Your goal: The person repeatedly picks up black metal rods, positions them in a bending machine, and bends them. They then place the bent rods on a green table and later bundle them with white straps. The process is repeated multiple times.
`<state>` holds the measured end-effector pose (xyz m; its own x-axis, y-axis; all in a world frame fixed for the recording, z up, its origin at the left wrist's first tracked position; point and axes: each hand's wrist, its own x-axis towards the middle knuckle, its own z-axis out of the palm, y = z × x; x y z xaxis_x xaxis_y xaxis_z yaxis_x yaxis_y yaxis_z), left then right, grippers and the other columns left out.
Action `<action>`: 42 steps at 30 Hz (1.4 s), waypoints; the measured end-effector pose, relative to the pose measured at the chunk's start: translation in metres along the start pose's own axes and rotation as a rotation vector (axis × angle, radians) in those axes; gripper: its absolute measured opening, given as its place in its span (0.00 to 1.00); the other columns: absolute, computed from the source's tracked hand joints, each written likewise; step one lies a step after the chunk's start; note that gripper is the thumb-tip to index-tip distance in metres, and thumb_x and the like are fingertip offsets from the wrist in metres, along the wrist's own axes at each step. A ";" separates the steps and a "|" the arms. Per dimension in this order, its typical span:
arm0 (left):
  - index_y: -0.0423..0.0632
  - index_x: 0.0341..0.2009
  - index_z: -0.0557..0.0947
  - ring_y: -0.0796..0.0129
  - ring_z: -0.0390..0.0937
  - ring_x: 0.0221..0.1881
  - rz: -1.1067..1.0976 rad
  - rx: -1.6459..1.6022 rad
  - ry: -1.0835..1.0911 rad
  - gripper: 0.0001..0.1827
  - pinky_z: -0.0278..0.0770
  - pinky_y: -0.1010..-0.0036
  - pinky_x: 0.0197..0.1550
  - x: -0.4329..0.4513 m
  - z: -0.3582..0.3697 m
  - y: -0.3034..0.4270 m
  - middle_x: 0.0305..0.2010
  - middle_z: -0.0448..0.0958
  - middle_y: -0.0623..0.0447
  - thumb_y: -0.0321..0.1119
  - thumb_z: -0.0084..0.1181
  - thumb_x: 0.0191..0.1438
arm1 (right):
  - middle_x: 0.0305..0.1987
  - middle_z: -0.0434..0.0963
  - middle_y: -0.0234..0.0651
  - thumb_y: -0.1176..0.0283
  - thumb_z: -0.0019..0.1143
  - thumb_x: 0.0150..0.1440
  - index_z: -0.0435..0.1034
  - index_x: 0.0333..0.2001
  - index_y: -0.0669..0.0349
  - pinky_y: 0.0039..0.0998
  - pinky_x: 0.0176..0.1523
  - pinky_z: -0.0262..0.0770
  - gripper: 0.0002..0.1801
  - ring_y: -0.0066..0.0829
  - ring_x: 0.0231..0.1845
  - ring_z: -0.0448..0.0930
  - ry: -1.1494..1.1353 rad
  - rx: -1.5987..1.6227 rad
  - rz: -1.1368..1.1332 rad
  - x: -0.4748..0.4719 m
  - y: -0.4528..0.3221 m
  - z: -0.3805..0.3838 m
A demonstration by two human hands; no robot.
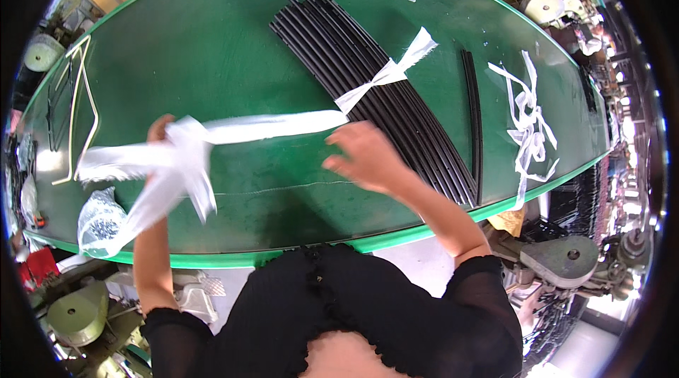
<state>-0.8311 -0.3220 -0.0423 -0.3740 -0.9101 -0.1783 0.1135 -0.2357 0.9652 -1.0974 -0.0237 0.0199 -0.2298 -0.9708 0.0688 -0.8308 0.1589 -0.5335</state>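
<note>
A bundle of black rods or tubes [371,86] lies slanting across the green tabletop, with a white strip [390,73] tied around its middle. Raised at the left, my left hand [159,131] grips a bunch of white strips [185,147], which partly hides it. One strip stretches from the bunch to the bundle's left edge, beside the tied part. Blurred by motion, my right hand [366,158] is just below that strip's end, over the bundle's left side, its thumb and fingers apart; I see nothing in it.
Right of the bundle lie a few thin black strips [472,123] and a tangle of white strips [526,118]. Bent cream-coloured rods [79,113] and a clear plastic bag with small contents [103,221] are at the left. Machines stand beyond the green table edge [392,240].
</note>
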 end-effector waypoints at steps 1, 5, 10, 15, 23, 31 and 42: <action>0.45 0.41 0.75 0.68 0.73 0.35 0.151 0.377 0.041 0.13 0.73 0.73 0.39 0.037 -0.015 0.004 0.32 0.73 0.53 0.35 0.56 0.51 | 0.42 0.75 0.41 0.57 0.58 0.50 0.73 0.39 0.62 0.39 0.53 0.67 0.20 0.44 0.48 0.72 0.054 -0.087 0.029 -0.006 0.024 -0.013; 0.39 0.46 0.74 0.55 0.73 0.40 0.846 1.107 0.251 0.22 0.73 0.67 0.41 0.080 -0.030 0.010 0.36 0.77 0.47 0.36 0.60 0.48 | 0.44 0.75 0.43 0.62 0.57 0.51 0.72 0.40 0.63 0.38 0.55 0.66 0.17 0.44 0.49 0.72 0.219 -0.205 0.302 -0.015 0.086 -0.052; 0.31 0.56 0.65 0.45 0.60 0.57 0.499 1.001 0.269 0.32 0.60 0.58 0.58 0.060 0.035 0.015 0.57 0.63 0.33 0.31 0.61 0.48 | 0.52 0.71 0.47 0.48 0.46 0.56 0.69 0.49 0.63 0.38 0.60 0.62 0.29 0.45 0.56 0.68 0.182 -0.173 0.499 -0.007 0.178 -0.055; 0.41 0.60 0.64 0.56 0.64 0.58 0.268 0.674 -0.289 0.31 0.62 0.65 0.58 -0.048 0.141 -0.037 0.58 0.64 0.41 0.32 0.58 0.51 | 0.55 0.72 0.43 0.41 0.35 0.60 0.65 0.55 0.65 0.30 0.60 0.62 0.38 0.37 0.55 0.72 -0.080 0.951 1.046 0.020 0.194 -0.060; 0.39 0.63 0.55 0.54 0.52 0.67 -0.008 0.312 -0.398 0.41 0.53 0.60 0.64 -0.052 0.220 -0.083 0.68 0.51 0.41 0.53 0.53 0.56 | 0.45 0.74 0.54 0.39 0.39 0.56 0.68 0.44 0.69 0.43 0.51 0.68 0.38 0.51 0.49 0.72 -0.045 0.048 0.694 0.016 0.149 -0.036; 0.46 0.66 0.51 0.46 0.35 0.71 0.120 0.668 -0.143 0.47 0.36 0.56 0.68 -0.070 0.201 -0.079 0.69 0.45 0.39 0.61 0.52 0.52 | 0.51 0.66 0.45 0.46 0.56 0.47 0.58 0.56 0.72 0.41 0.51 0.61 0.44 0.44 0.49 0.65 -0.014 -0.123 0.147 -0.013 0.017 0.019; 0.38 0.66 0.44 0.48 0.42 0.69 0.140 0.645 -0.290 0.48 0.39 0.61 0.68 -0.076 0.140 -0.099 0.70 0.45 0.39 0.56 0.51 0.55 | 0.63 0.55 0.57 0.42 0.52 0.48 0.48 0.63 0.70 0.49 0.64 0.51 0.51 0.53 0.64 0.56 0.119 -0.293 0.502 -0.002 0.006 0.056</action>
<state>-0.9431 -0.1818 -0.0971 -0.6353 -0.7688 -0.0731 -0.3544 0.2061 0.9121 -1.0733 -0.0307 -0.0308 -0.6719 -0.7401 -0.0282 -0.7074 0.6526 -0.2715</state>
